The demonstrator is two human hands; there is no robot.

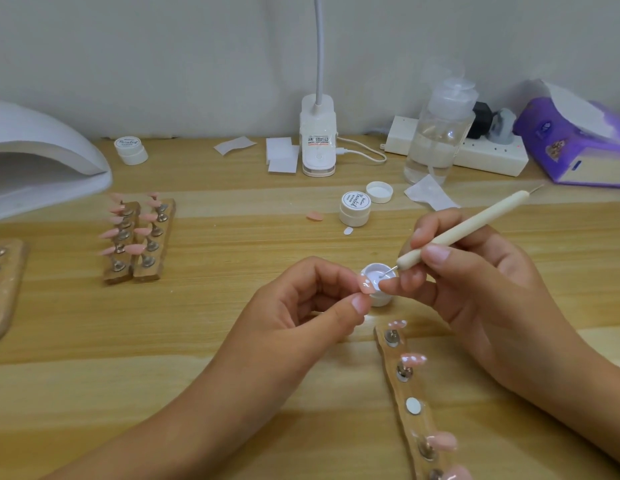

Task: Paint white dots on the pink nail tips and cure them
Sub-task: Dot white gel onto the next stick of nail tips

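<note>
A cursive brand word, perhaps "Vanfeid", is printed on the lid of the small round white plastic jar (355, 206) near the middle of the wooden table (232, 244). Like script is seen on the stacked white jar (130, 150) by the far edge.

Pot (381, 298) behind strip (413, 407); pack (575, 143), perhaps tissues, far right.

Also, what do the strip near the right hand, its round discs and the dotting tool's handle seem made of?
Strip: likely wood, matte tan with uneven edges. Discs: probably metal, silvery and reflecting light. Tool handle: matte cream, smooth; painted wood or plastic, I cannot tell which.
</note>
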